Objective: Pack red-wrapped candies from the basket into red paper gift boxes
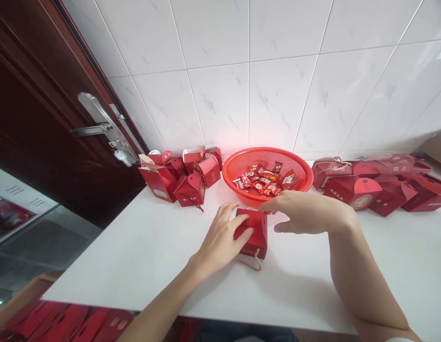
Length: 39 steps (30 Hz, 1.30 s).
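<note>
In the middle of the white table stands a small red box [253,240], with its top partly unfolded and a rope cord [255,267] trailing at its near side. My left hand [225,235] rests on the box's left side, fingers apart over its top. My right hand [293,213] reaches to the box's far right corner, its thumb apart from the fingers; the fingertips are partly hidden and I cannot make out anything in them. Just behind the box, a red plastic basket [234,164] holds several red-wrapped candies [265,180].
Several red boxes [192,190] stand at the table's back left, and more red boxes [353,190] at the back right. Below the near left edge lie many red boxes [70,323]. A dark red door [45,95] with keys stands left; a tiled wall [216,38] is behind.
</note>
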{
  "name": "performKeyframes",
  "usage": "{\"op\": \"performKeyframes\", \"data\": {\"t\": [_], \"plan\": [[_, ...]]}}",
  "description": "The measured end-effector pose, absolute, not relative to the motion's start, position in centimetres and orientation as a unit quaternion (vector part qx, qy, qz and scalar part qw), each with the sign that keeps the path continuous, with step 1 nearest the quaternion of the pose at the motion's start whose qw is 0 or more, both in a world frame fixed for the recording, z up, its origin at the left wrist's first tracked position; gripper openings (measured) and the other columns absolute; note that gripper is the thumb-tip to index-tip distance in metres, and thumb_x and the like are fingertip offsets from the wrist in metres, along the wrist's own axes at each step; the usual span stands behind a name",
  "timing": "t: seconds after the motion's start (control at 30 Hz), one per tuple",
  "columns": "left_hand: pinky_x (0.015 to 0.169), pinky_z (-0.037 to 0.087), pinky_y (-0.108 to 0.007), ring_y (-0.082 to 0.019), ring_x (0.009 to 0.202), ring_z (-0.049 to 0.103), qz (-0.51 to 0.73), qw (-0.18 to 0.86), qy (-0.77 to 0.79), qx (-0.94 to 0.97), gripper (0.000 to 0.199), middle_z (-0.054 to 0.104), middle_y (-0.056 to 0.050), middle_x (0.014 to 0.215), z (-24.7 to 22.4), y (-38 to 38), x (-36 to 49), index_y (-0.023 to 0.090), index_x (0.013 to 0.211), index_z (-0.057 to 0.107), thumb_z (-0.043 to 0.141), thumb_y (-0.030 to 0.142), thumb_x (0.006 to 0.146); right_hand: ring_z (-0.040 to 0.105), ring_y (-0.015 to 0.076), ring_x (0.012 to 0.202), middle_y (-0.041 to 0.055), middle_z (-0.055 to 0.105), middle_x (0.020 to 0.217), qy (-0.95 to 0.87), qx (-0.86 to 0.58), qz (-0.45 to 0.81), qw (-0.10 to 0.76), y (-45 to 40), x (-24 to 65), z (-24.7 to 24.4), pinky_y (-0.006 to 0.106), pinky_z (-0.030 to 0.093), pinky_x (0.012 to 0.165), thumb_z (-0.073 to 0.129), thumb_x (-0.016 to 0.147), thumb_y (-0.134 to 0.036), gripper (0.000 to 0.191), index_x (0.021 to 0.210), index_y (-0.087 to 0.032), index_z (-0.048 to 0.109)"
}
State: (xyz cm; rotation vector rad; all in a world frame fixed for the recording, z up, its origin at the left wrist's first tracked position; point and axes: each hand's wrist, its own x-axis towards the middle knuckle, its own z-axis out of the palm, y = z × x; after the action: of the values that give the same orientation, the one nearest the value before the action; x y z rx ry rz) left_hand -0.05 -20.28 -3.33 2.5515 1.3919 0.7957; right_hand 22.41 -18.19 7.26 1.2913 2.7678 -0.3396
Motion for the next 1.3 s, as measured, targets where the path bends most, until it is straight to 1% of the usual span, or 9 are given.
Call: {"op": "performKeyframes", "data": {"t": [0.2,0.37,0.47,0.57,0.63,0.77,0.87,1.0,1.3], "plan": [[0.105,0.055,-0.054,-0.036,0.132,0.053,0.289,0.014,0.468,0.835,0.026,0.058,-0.019,0.136,-3.8,-21.5,0.6,0.016,0.113,0.073,0.055,0.027,0.099,0.071,0.0235,0.081,0.0032,0.077,0.099,0.925,0.357,-0.125,-0.027,-18.0,22.9,5.4,0.030,0.050,0.061,0.072,0.082,-0.018,0.044,0.125,-0.028,0.071],[0.107,0.053,-0.054,-0.037,0.138,0.049,0.321,0.036,0.463,0.825,0.029,0.051,-0.021,0.144,-4.2,-21.6,0.6,0.015,0.122,0.068,0.054,0.025,0.099,0.073,0.0225,0.087,0.0035,0.077,0.104,0.927,0.312,-0.182,-0.103,-19.1,23.8,3.2,0.031,0.056,0.072,0.069,0.090,-0.022,0.026,0.116,-0.026,0.073],[0.110,0.051,-0.052,-0.034,0.143,0.046,0.375,0.064,0.458,0.803,0.043,0.045,-0.019,0.150,-5.0,-21.6,0.6,0.020,0.140,0.054,0.056,0.024,0.098,0.072,0.0228,0.094,0.0074,0.074,0.112,0.914,0.323,-0.194,-0.150,-20.3,23.8,1.5,0.033,0.058,0.077,0.067,0.096,-0.029,0.014,0.106,-0.022,0.072],[0.114,0.048,-0.051,-0.032,0.147,0.042,0.435,0.114,0.430,0.783,0.065,0.041,-0.017,0.155,-5.9,-21.6,0.5,0.026,0.154,0.035,0.063,0.027,0.095,0.069,0.0255,0.102,0.0128,0.071,0.115,0.899,0.330,-0.152,-0.244,-21.5,23.4,-1.4,0.039,0.060,0.082,0.058,0.102,-0.037,0.023,0.111,-0.019,0.067],[0.116,0.046,-0.051,-0.032,0.146,0.043,0.460,0.153,0.410,0.772,0.075,0.041,-0.016,0.156,-6.4,-21.6,0.3,0.028,0.156,0.029,0.068,0.031,0.093,0.065,0.0266,0.117,0.0161,0.067,0.127,0.881,0.333,-0.119,-0.313,-22.1,22.9,-4.0,0.042,0.058,0.094,0.052,0.104,-0.035,0.024,0.118,-0.018,0.063],[0.118,0.043,-0.048,-0.029,0.142,0.049,0.489,0.258,0.388,0.737,0.059,0.048,-0.014,0.152,-6.5,-21.1,-0.8,0.025,0.149,0.040,0.063,0.035,0.096,0.054,0.0276,0.135,0.0206,0.056,0.145,0.850,0.330,-0.055,-0.406,-22.8,21.5,-8.8,0.046,0.054,0.105,0.048,0.105,-0.026,0.036,0.139,-0.017,0.049],[0.117,0.044,-0.046,-0.028,0.139,0.053,0.495,0.322,0.379,0.713,0.034,0.057,-0.013,0.144,-6.2,-20.3,-1.9,0.022,0.132,0.057,0.050,0.036,0.102,0.043,0.0289,0.146,0.0223,0.046,0.156,0.857,0.322,-0.029,-0.403,-22.9,20.8,-10.7,0.048,0.050,0.110,0.047,0.104,-0.025,0.050,0.152,-0.016,0.036],[0.116,0.043,-0.049,-0.029,0.135,0.055,0.448,0.299,0.410,0.736,0.025,0.060,-0.012,0.142,-5.9,-19.2,-3.1,0.021,0.109,0.069,0.050,0.034,0.100,0.039,0.0303,0.150,0.0215,0.043,0.159,0.868,0.319,-0.008,-0.380,-22.8,20.6,-11.2,0.051,0.048,0.111,0.045,0.103,-0.025,0.062,0.160,-0.017,0.024],[0.115,0.044,-0.048,-0.031,0.135,0.055,0.386,0.331,0.354,0.785,0.039,0.061,-0.015,0.139,-6.2,-16.8,-3.0,0.021,0.127,0.062,0.059,0.036,0.091,0.037,0.0295,0.151,0.0214,0.040,0.161,0.868,0.326,0.009,-0.375,-22.9,20.5,-11.4,0.051,0.046,0.113,0.045,0.101,-0.021,0.066,0.162,-0.015,0.021]]}}
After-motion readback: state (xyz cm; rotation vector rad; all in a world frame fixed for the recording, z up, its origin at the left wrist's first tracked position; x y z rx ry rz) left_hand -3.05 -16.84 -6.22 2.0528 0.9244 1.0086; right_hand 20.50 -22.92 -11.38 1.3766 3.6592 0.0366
